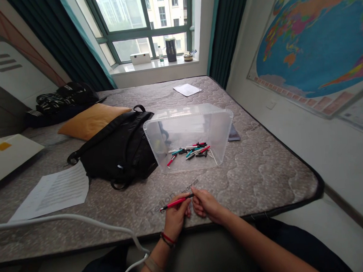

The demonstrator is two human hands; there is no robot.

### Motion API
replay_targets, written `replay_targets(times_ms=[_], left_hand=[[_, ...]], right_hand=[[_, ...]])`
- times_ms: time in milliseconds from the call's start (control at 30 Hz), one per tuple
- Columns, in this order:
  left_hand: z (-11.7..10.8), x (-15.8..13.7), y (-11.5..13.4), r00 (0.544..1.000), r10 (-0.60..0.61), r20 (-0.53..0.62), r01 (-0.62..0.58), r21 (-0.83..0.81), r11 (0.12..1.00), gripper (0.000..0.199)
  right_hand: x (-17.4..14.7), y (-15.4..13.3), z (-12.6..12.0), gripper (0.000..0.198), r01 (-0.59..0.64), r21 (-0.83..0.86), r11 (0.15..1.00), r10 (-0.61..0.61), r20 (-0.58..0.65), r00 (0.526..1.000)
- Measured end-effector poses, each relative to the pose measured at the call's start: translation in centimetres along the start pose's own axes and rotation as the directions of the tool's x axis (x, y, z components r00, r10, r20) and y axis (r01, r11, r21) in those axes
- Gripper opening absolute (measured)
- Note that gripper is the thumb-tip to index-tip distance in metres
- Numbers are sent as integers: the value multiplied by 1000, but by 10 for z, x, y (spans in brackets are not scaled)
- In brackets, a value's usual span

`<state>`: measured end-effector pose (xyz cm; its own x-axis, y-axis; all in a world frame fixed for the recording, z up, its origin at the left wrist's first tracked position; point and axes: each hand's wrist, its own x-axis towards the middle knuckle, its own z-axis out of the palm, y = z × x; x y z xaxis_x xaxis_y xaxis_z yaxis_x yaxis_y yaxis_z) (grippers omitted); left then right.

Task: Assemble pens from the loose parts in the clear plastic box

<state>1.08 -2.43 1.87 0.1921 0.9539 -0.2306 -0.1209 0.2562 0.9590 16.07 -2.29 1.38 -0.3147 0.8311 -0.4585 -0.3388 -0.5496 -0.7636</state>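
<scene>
Near the front edge of the mattress, my left hand [174, 218] grips a red pen [176, 203] by its barrel. One end of the pen points left, past my fingers. My right hand [210, 204] is closed beside it, thumb and forefinger pinching the black part at the pen's right end. Whether that part is separate from the red barrel I cannot tell. Beyond my hands, a clear plastic bin [226, 139] lies with its opening towards me. Inside it is a loose heap of pens and pen parts [197, 149] in red, teal, black and white.
Left of the bin are a black backpack [121, 149], an orange pillow [89, 122] and a printed sheet [55, 191]. A white cable [70, 217] crosses the front left. Another paper [187, 90] lies at the back of the mattress [271, 163]. A wall stands on the right.
</scene>
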Motion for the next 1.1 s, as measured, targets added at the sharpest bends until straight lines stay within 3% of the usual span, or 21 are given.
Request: replay_targets(times_ms=[167, 367, 533, 733, 933, 1100], left_hand=[[4, -4, 1, 1000, 26, 3, -27, 87, 996, 29], [8, -2, -7, 997, 59, -50, -58, 12, 998, 31], [4, 3, -8, 997, 35, -63, -36, -16, 999, 31], [-1, 6, -8, 995, -21, -95, 7, -142, 990, 41], [-2, 7, -12, 997, -21, -68, 10, -155, 988, 31], [-2, 7, -13, 997, -13, -79, 4, -114, 993, 31]], right_hand=[[-5, -3, 0, 57, 16, 66, 998, -15, -15, 1000], [0, 6, 5, 57, 182, 1, 983, -182, -9, 983], [2, 15, 4, 55, 232, -152, 961, -234, 3, 972], [-4, 13, 7, 48, 288, -403, 869, -319, -11, 948], [-3, 9, 6, 60, 174, -271, 947, -191, -37, 981], [-3, 4, 5, 48, 225, -242, 944, -239, -31, 970]])
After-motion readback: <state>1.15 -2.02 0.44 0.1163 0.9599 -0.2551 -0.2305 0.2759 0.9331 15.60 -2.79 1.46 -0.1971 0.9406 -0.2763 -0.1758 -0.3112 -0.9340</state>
